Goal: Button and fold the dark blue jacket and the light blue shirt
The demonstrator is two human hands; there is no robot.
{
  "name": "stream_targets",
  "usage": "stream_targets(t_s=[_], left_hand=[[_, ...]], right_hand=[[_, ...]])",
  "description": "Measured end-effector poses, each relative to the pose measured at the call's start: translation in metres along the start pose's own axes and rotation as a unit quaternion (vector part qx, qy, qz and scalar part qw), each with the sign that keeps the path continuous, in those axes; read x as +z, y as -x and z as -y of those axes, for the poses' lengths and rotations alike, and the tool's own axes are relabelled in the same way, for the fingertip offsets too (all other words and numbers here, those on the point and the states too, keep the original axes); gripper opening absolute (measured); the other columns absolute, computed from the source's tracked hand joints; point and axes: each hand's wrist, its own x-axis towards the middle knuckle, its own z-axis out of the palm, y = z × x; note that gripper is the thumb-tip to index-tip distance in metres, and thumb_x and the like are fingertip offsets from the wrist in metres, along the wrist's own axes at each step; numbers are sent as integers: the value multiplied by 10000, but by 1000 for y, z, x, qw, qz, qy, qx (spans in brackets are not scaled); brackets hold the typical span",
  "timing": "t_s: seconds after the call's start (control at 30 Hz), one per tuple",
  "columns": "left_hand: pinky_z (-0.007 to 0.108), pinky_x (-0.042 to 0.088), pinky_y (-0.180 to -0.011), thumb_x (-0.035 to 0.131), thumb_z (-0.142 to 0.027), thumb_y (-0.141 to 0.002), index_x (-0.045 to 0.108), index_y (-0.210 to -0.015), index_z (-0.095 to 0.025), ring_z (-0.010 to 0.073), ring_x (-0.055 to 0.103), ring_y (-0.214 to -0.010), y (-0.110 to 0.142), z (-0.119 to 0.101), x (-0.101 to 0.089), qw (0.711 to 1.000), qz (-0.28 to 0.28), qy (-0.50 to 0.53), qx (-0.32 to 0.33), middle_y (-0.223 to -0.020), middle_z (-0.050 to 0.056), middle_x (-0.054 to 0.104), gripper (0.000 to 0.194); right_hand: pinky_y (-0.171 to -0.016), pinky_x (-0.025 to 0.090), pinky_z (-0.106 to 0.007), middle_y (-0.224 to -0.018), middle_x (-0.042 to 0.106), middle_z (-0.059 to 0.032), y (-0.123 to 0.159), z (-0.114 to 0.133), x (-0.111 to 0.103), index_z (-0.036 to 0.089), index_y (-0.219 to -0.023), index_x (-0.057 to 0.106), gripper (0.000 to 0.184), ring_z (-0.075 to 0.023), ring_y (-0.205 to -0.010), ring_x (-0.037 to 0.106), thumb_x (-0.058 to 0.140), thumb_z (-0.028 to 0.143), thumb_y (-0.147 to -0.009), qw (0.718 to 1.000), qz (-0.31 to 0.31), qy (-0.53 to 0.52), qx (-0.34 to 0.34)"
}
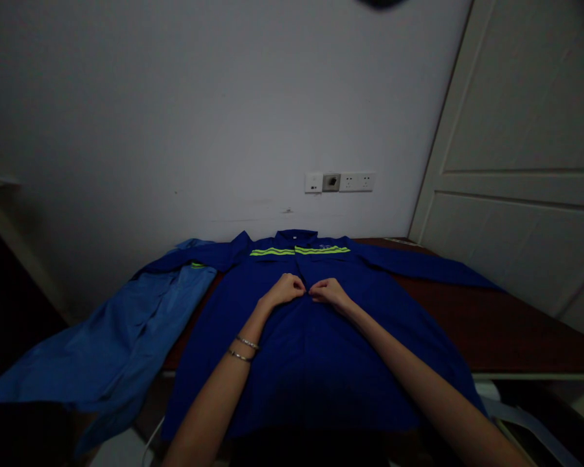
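A dark blue work jacket (267, 337) lies spread face up, its collar towards the wall and its sleeves out to both sides. Two yellow-green stripes cross its chest. My left hand (288, 288) and my right hand (329, 292) meet near the middle of the front opening, below the stripes. Each pinches an edge of the jacket between thumb and fingertips, with a small gap between the hands. Whatever fastener may be under the fingertips is too small to make out. Two bracelets circle my left wrist.
A lighter blue garment (121, 337) lies to the left, partly under the jacket's sleeve and hanging over the front edge. The dark red-brown table (472, 324) stands against a pale wall with sockets (357, 181). A white panelled door (516, 162) rises at the right.
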Motion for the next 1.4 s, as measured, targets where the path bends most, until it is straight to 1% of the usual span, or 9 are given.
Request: stream_targets(t_s=[0.23,0.47,0.67,0.8,0.9,1.0,1.1,1.27,1.4], left_hand=[[182,412,-598,533,-120,-670,707,-758,-100,129,598,-656,0,-1,0,1000,-15,11,13,-742,46,690,196],[183,415,-588,535,-146,-668,705,-768,-99,130,596,-649,1,1,0,1000,-8,25,5,-731,43,689,203],[192,428,-597,526,-148,-666,706,-774,-97,136,602,-656,0,1,2,1000,-7,26,-2,-738,45,693,216],[200,435,-624,533,-158,-675,711,-771,-101,143,609,-677,2,4,-2,1000,-7,27,-4,-746,48,696,210],[197,430,-605,548,-174,-689,709,-759,-111,131,597,-645,5,11,-6,999,-1,36,-16,-727,37,691,187],[196,425,-584,567,-212,-709,702,-779,-115,121,584,-624,7,14,-8,997,-21,67,-18,-735,33,682,181],[205,434,-614,610,-238,-697,696,-803,-119,128,590,-666,7,11,-4,995,-41,90,-4,-761,37,676,181],[216,436,-685,567,-153,-712,696,-760,-123,134,595,-723,5,0,4,997,-48,53,22,-778,39,667,141],[202,429,-668,550,-126,-720,689,-763,-127,126,587,-717,5,-1,6,999,-38,22,29,-771,30,659,146]], right_hand=[[-452,460,-145,-469,590,12,3,2,-2,116,-517,629,107,-61,-417,524,592,57,-598,999,9,-31,9],[-500,489,-166,-510,605,3,4,3,-3,117,-518,630,91,-75,-473,543,605,66,-590,999,15,-46,19],[-484,482,-162,-485,584,10,4,2,-3,113,-506,623,88,-76,-471,536,614,66,-579,997,15,-68,26],[-515,502,-177,-494,592,2,3,0,-5,118,-497,616,92,-88,-497,555,630,64,-571,995,20,-90,31],[-530,512,-183,-520,611,-14,3,0,-7,115,-510,625,83,-102,-528,575,641,49,-558,994,19,-104,38],[-553,520,-190,-541,627,-26,2,0,-8,115,-508,625,86,-113,-552,591,645,45,-554,992,29,-114,39],[-586,526,-201,-545,631,-24,1,-1,-8,123,-505,623,91,-116,-564,598,646,57,-564,991,40,-120,39],[-594,521,-206,-520,618,-13,-1,-4,-7,124,-504,624,88,-108,-540,584,632,66,-571,992,46,-113,28],[-540,504,-181,-519,614,-5,0,-2,-7,129,-503,630,81,-96,-522,564,641,74,-562,996,33,-76,31]])
